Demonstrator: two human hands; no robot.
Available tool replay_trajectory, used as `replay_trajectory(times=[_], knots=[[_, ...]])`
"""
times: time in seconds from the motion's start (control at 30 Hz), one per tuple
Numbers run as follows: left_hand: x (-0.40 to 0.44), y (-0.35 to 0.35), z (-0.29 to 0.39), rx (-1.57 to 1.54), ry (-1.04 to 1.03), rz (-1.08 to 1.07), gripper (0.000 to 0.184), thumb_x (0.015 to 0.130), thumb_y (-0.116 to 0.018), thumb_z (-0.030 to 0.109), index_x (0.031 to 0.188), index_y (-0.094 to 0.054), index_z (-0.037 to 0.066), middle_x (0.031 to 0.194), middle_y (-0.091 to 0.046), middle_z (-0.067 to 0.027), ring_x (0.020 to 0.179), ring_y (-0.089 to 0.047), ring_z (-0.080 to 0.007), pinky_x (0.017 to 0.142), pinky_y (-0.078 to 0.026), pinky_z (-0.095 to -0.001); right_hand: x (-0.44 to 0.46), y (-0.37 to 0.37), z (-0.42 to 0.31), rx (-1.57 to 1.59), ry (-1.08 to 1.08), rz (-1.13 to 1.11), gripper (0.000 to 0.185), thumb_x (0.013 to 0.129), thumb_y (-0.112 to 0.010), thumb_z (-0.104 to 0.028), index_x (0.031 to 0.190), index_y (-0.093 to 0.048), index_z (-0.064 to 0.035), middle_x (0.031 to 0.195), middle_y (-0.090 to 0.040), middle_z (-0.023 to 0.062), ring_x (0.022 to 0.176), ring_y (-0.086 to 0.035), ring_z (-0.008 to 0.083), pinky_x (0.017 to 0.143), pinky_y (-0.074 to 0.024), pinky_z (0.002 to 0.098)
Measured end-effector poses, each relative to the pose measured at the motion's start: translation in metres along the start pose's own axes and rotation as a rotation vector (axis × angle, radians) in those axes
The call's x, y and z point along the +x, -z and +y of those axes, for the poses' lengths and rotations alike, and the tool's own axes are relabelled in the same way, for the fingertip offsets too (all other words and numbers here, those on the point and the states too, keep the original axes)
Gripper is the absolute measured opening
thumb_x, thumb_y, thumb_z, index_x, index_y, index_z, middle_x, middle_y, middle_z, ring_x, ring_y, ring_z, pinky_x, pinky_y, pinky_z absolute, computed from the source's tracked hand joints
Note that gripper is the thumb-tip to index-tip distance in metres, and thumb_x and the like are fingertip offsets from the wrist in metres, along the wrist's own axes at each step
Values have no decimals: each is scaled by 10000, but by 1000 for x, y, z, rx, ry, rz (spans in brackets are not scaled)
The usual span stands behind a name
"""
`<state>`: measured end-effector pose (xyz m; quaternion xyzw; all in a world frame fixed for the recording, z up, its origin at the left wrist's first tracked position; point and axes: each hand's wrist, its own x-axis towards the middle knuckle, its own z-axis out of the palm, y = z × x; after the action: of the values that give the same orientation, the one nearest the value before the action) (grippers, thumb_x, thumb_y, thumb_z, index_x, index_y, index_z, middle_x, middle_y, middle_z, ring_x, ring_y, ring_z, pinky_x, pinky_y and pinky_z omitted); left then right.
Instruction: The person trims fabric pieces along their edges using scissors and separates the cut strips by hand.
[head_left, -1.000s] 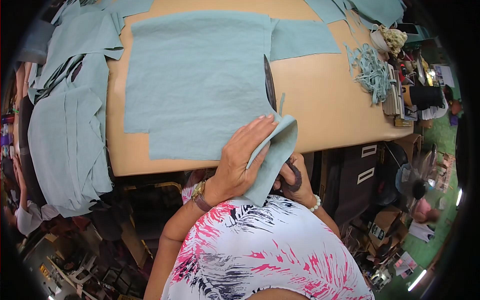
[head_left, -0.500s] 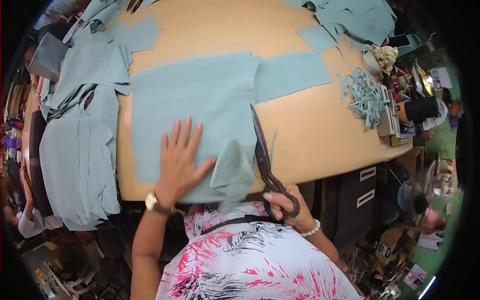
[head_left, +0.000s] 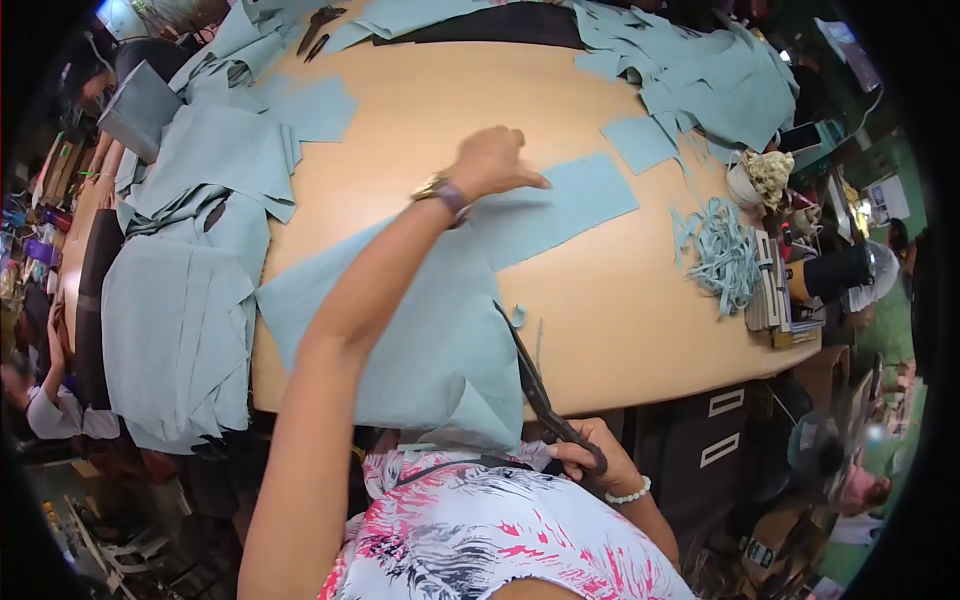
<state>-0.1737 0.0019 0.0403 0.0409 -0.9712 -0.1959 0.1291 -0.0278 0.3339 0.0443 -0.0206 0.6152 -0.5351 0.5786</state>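
A large piece of light blue-green cloth [head_left: 420, 350] lies at the table's near edge, its lower right corner folded over. My left hand [head_left: 490, 163] is stretched past its far edge, above a smaller cloth piece [head_left: 575, 205]. The fingers are bent and the thumb stands apart; no held thing shows. My right hand [head_left: 598, 455] grips dark-handled scissors [head_left: 535, 385] by my waist. Their blades point away from me along the cloth's right edge, the tips by a small curled offcut [head_left: 518, 316]. A thin strip [head_left: 540, 345] lies to the right.
Stacked cloth [head_left: 180, 330] runs down the left, near a grey box [head_left: 140, 110]. More cloth [head_left: 715, 85] is heaped at the far right, above tangled strips [head_left: 725, 255] and books [head_left: 765, 285]. Other scissors [head_left: 318, 30] lie far left. People sit at the left.
My left hand has lifted off the cloth and reached forward and right. The large cloth has turned and shifted toward me. My right hand still holds the scissors, and the camera view has shifted.
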Motion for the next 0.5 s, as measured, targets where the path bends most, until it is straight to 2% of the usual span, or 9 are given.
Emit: replay_trajectory(times=[0.03, 0.1, 0.2, 0.27, 0.33, 0.4, 0.5], knots=[[22, -26, 3, -57, 53, -149, 525, 609, -734, 428, 914, -612, 18, 885, -623, -126, 832, -587, -288, 737, -458, -375, 1, 1, 3, 4, 4, -14, 196, 770, -650, -160, 676, -533, -34, 456, -467, -17, 375, -424, 45, 371, -309, 194], [35, -39, 11, -108, 127, -276, 450, 597, -731, 412, 824, -621, 39, 813, -634, -125, 798, -598, -274, 718, -462, -372, 1, 1, 3, 2, 4, -13, 195, 771, -649, -159, 675, -534, -35, 457, -468, -17, 374, -423, 45, 370, -304, 193], [27, -40, 8, -286, 10, -285, 313, 630, -680, 338, 737, -614, 52, 729, -629, -134, 759, -606, -274, 688, -469, -371, 1, 2, 4, -9, 7, -21, 202, 777, -644, -163, 662, -535, -38, 460, -470, -18, 374, -418, 41, 373, -298, 186], [8, -26, 6, -132, 115, 102, 183, 653, -612, 246, 680, -607, 66, 649, -610, -141, 663, -606, -283, 623, -473, -382, 2, 2, -1, -32, 10, -34, 210, 781, -641, -163, 651, -530, -40, 460, -469, -19, 374, -409, 38, 374, -292, 184], [-13, 16, 2, 11, 191, 389, 141, 665, -561, 201, 659, -596, 64, 620, -601, -137, 587, -592, -300, 568, -468, -394, 6, 2, -5, -15, 5, -60, 217, 784, -637, -160, 641, -524, -43, 458, -466, -20, 373, -398, 36, 374, -284, 184], [-34, 61, 3, 203, 282, 617, 144, 662, -559, 204, 644, -584, 64, 590, -589, -130, 546, -581, -302, 526, -459, -394, 11, 0, -11, 4, -4, -93, 222, 787, -633, -157, 634, -517, -46, 456, -463, -20, 373, -389, 34, 375, -278, 185], [-43, 110, 14, 320, 346, 780, 132, 663, -565, 202, 629, -566, 74, 576, -577, -112, 546, -577, -294, 501, -450, -377, 18, -2, -20, 33, 1, -141, 222, 790, -627, -149, 632, -507, -51, 457, -452, -27, 373, -383, 36, 375, -270, 186]])
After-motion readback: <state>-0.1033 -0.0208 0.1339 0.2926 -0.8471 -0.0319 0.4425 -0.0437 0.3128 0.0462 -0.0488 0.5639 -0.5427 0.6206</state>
